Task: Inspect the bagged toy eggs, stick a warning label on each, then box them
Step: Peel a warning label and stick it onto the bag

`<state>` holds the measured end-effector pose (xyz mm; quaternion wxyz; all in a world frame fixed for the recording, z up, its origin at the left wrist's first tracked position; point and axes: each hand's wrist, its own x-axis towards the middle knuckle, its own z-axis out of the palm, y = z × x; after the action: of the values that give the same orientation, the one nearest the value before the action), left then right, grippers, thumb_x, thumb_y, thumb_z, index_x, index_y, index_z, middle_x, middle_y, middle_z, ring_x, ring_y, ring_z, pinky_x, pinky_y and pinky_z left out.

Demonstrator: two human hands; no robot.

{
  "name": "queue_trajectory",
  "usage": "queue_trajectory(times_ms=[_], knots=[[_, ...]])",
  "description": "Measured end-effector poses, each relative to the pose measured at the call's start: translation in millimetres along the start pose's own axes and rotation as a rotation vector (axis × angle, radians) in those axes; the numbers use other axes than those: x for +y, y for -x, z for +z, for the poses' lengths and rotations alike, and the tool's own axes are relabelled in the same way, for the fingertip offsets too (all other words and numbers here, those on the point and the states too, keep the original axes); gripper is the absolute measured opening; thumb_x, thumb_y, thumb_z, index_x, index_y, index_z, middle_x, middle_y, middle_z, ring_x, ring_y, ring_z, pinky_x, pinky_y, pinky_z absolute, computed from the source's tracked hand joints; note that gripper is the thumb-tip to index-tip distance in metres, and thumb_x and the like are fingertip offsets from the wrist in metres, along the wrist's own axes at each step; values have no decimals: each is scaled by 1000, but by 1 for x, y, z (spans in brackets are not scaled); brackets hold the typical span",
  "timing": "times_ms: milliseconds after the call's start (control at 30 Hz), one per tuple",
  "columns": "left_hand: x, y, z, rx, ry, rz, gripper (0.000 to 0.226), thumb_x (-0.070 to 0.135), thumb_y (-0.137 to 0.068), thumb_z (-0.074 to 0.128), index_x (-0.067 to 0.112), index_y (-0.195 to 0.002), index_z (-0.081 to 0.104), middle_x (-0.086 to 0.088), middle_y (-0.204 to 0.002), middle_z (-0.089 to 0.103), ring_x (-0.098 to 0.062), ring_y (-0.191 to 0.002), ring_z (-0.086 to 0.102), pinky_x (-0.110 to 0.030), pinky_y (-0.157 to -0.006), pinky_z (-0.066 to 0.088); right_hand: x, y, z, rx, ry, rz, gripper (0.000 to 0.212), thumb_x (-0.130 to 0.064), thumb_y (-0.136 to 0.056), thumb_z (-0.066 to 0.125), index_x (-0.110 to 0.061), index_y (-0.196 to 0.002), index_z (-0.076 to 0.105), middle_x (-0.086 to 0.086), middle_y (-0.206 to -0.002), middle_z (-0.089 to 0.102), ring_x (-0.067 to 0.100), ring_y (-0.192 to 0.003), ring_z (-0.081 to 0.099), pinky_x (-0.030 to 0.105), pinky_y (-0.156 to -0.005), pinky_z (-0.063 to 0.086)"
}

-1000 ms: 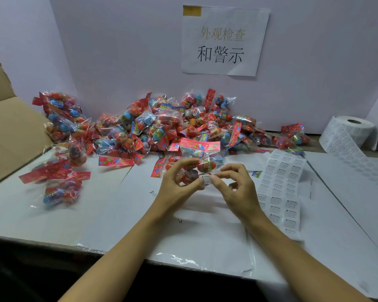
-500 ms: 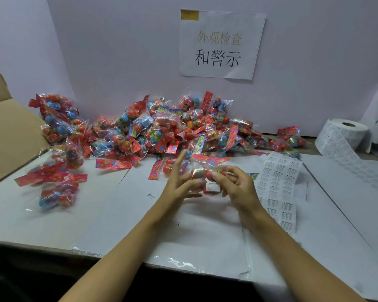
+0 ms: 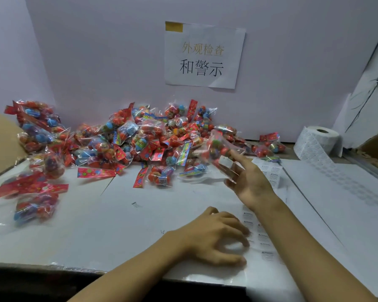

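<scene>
A bag of toy eggs (image 3: 218,149), a white warning label (image 3: 225,161) showing on its clear film, sits blurred at the tips of my right hand (image 3: 252,184), lifted off the worktop (image 3: 118,225) just in front of the main pile of bagged eggs (image 3: 140,140). The right hand's fingers look spread and fairly straight; through the blur I cannot tell whether they pinch the film or only touch it. My left hand (image 3: 216,238) is low and near me, fingers loosely curled over the near end of the label sheet (image 3: 264,243), holding nothing I can make out.

I judge the bag to be light and limp: thin, glossy film that will slip and crinkle, with hard round eggs rolling loose inside. The firmest hold would be the red card header or a pinch of slack film beside the eggs, not the eggs themselves. The label needs a flat stretch of film, pressed over an egg for backing.

A label roll (image 3: 319,140) stands at the far right, a few bags (image 3: 31,192) lie apart at the left beside a cardboard box flap (image 3: 0,144), and a paper sign (image 3: 203,57) hangs on the back wall.
</scene>
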<state>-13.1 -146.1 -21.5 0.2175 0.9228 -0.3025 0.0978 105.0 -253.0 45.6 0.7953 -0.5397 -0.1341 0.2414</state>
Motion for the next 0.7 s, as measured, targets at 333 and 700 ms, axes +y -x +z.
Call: queue_trajectory(times_ms=[333,700], knots=[[-44,-24,-13,433,867,-622,15,4,-99,60,7,-92,73,-4,-88,74,-16,-81,72,-27,-75,57,-2,43,-93,197,430,-69,19,-24,-95,65,-11,-101,77,9,-94,78,25,-75,73,30,-62,46],[-37,-18,4,401,561,-430,17,1,-91,73,17,-96,75,-3,-89,77,-16,-84,70,-28,-84,56,3,63,-108,144,720,8,13,-25,-85,80,-14,-87,74,12,-81,72,6,-46,48,18,-43,36]])
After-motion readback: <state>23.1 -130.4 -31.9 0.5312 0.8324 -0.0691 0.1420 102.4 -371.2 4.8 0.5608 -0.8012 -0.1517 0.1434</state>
